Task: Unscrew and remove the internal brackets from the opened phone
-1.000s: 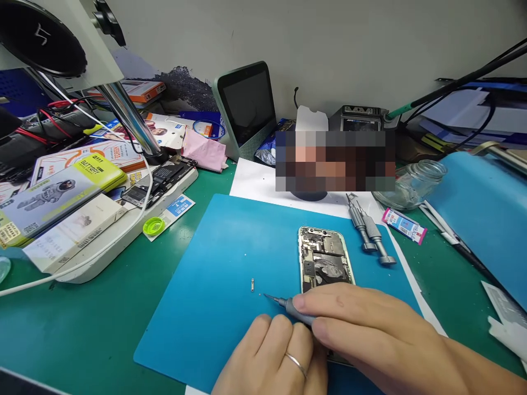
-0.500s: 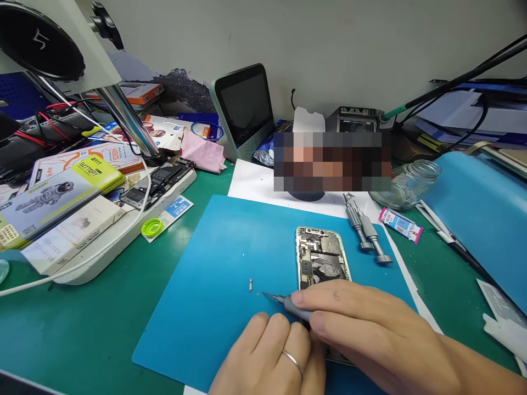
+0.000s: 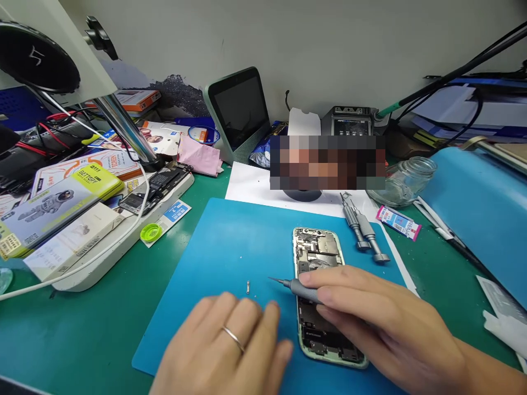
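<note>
An opened smartphone lies on the blue mat, its inner parts bare. Above its middle, my right hand is closed around a grey precision screwdriver, whose thin tip points left past the phone's edge. My left hand, wearing a ring, is over the mat left of the phone. Its fingers are loosely bent and the thumb stands apart, with nothing visible between them. Just beyond those fingers lies a small metal bracket-like piece, and a tiny speck is near it.
Two more screwdrivers lie at the mat's upper right, near a glass jar. Behind the mat stands a screen device. To the left are boxes, a second opened phone and a metal post.
My left hand has moved left, away from the phone and my right hand, and its fingers have loosened. My right hand has risen slightly with the screwdriver, exposing the phone's lower half.
</note>
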Tool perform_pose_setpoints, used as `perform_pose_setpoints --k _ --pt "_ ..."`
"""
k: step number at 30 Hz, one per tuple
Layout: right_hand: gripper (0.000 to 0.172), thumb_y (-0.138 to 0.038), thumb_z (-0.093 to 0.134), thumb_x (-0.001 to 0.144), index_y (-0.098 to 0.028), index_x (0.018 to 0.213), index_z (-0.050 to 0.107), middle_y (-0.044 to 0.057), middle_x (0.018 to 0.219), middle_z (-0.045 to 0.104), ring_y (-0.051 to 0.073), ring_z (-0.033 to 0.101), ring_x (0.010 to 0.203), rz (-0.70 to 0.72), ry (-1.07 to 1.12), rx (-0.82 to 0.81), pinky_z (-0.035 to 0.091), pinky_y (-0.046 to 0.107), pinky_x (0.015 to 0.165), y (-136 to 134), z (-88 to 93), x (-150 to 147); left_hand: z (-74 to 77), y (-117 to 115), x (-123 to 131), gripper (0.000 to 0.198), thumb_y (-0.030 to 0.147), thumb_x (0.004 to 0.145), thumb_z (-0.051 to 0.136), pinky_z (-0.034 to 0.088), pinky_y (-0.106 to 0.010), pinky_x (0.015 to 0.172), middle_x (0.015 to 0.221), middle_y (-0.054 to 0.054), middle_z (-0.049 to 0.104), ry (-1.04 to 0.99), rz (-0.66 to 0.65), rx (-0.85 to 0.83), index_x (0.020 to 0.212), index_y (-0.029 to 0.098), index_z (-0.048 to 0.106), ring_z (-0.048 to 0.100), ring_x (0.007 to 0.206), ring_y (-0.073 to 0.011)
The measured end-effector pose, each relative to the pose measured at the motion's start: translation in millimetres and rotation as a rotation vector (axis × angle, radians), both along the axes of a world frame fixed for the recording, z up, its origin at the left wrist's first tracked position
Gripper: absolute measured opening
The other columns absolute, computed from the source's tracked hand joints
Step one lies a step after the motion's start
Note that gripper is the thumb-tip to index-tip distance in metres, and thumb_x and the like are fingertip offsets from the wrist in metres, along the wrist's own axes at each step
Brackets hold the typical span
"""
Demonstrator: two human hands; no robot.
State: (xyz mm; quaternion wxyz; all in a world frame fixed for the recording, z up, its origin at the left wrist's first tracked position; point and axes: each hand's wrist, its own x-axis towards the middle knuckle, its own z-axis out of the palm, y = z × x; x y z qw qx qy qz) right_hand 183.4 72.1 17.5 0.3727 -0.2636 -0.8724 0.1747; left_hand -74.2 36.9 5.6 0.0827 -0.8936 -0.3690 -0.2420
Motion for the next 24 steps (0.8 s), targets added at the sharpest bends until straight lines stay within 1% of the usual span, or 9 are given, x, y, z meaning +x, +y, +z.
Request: perform_pose_setpoints --k 3,5,7,12,17,20,24 --pt "0.036 -0.001 0.060 0.096 -0.017 0.129 0.062 0.011 0.122 0.080 0.017 0.076 0.119 -0.013 0.012 0.023 0.061 0.025 0.104 -0.3 -1.0 -0.5 -2.6 10.3 -16.7 0.029 0.023 0.102 0.058 0.048 -0.034 0.067 0.102 -0.006 0.070 0.084 0.054 -0.032 0.129 0.014 0.065 0.063 0.081 -0.0190" --pt "0.035 -0.002 0.058 0.099 -0.016 0.130 0.060 0.013 0.123 0.079 0.017 0.075 0.119 -0.003 0.004 0.026 0.062 0.027 0.103 -0.3 -0.4 -1.2 -6.5 13.3 -22.9 0.034 0.023 0.104 0.054 0.048 -0.034 0.067 0.111 -0.008 0.070 0.141 0.095 -0.045 0.135 0.015 0.062 0.064 0.087 -0.0206" --pt "0.033 -0.003 0.057 0.100 -0.016 0.131 0.059 0.014 0.122 0.078 0.018 0.075 0.118 0.009 -0.001 0.023 0.063 0.028 0.102 -0.4 0.5 -1.7 -10.0 13.8 -26.2 0.034 0.023 0.105 0.051 0.049 -0.033 0.067 0.115 -0.008 0.069 0.170 0.123 -0.058 0.136 0.018 0.062 0.064 0.089 -0.0211" --pt "0.029 -0.004 0.058 0.100 -0.015 0.127 0.060 0.013 0.119 0.079 0.017 0.076 0.116 0.017 0.014 0.017 0.064 0.027 0.100 -0.8 0.7 -1.3 -12.9 11.2 -28.9 0.027 0.021 0.104 0.051 0.051 -0.033 0.070 0.112 -0.006 0.068 0.157 0.111 -0.091 0.127 0.022 0.065 0.064 0.087 -0.0194" --pt "0.033 -0.002 0.058 0.099 -0.015 0.129 0.059 0.013 0.120 0.079 0.017 0.076 0.117 0.020 0.026 0.017 0.064 0.028 0.102 -1.4 1.4 -2.8 -9.6 12.0 -27.0 0.019 0.024 0.106 0.052 0.050 -0.034 0.071 0.107 -0.004 0.068 0.116 0.127 -0.099 0.120 0.022 0.065 0.064 0.086 -0.0192" --pt "0.040 0.001 0.059 0.097 -0.014 0.134 0.058 0.012 0.120 0.079 0.018 0.075 0.118 0.009 0.061 0.030 0.062 0.029 0.105 -2.2 0.0 -2.9 -8.0 12.7 -25.7 0.016 0.025 0.107 0.050 0.048 -0.034 0.069 0.104 -0.003 0.069 0.101 0.140 -0.112 0.112 0.023 0.065 0.065 0.084 -0.0189" --pt "0.064 0.004 0.059 0.093 -0.021 0.151 0.048 0.009 0.124 0.077 0.020 0.075 0.119 -0.038 0.172 -0.003 0.064 0.035 0.105 -5.9 -6.1 1.1 -4.7 10.9 -25.2 0.015 0.025 0.108 0.049 0.048 -0.033 0.070 0.097 -0.001 0.069 0.071 0.147 -0.134 0.106 0.024 0.064 0.066 0.080 -0.0186"
